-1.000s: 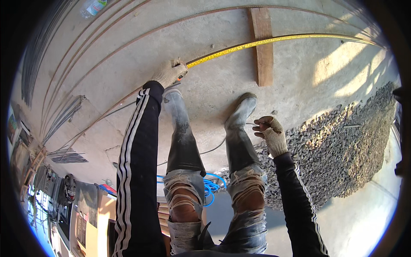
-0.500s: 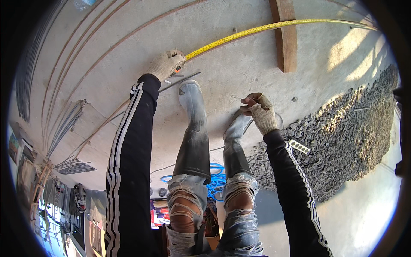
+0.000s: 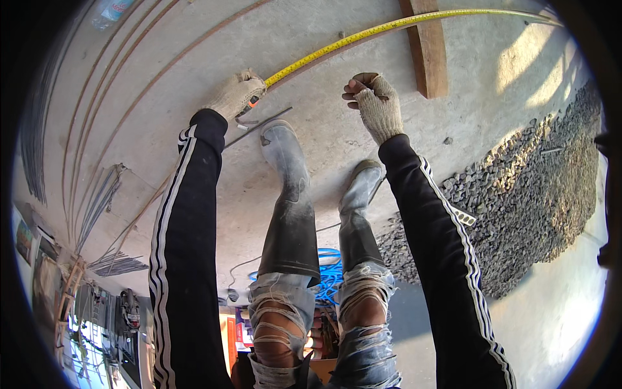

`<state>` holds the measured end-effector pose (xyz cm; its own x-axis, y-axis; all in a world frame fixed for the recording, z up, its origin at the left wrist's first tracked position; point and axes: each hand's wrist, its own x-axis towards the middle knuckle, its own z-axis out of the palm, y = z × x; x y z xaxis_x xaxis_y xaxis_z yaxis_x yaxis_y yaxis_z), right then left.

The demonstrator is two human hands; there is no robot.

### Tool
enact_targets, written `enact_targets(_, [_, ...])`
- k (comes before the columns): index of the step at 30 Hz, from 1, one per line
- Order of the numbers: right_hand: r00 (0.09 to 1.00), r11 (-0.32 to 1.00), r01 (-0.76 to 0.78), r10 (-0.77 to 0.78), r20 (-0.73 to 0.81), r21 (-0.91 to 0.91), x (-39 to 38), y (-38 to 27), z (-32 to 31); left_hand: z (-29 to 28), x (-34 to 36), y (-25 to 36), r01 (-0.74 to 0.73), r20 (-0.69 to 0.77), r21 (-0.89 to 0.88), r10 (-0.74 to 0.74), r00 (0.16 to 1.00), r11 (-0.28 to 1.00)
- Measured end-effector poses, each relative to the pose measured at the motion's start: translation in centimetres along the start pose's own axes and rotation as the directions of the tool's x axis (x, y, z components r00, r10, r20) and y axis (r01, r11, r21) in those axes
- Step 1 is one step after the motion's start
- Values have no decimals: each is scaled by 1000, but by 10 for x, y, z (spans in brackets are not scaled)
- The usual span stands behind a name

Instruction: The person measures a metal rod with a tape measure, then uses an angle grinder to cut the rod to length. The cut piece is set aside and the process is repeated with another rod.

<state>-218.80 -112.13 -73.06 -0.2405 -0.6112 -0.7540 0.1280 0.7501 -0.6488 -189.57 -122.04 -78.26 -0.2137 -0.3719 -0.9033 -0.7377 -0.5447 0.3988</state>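
Yellow tape [image 3: 350,40] is stretching in a curve above the concrete floor [image 3: 214,188], running from the gloved left hand [image 3: 232,94] toward the far right and crossing the wood [image 3: 431,61]. The left grip is closing firmly around the tape's near end, an orange part [image 3: 252,102] showing beside it. The right hand [image 3: 376,107], also gloved, is hovering apart from the tape; its fingers are curling together, and I cannot tell whether they are pinching anything.

The step in hand appears to be holding the tape extended; any next move would seem to be calling for a steady left grip, since so much tape is reaching beyond it. Printed marks are running along the tape, too small for reading here. Lettering is showing on the bottle [image 3: 112,13] at upper left, and white stripes are lining the dark sleeves [image 3: 191,240].
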Motion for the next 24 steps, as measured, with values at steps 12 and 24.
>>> enact_targets(12, [960, 944, 262, -277, -48, -202, 44, -11, 5, 8, -24, 16, 7, -150, 123, 11, 989, 992])
enact_targets(24, [896, 806, 392, -444, -16, -443, 62, -4, 16, 11, -24, 16, -11, -153, 43, 17, 988, 999])
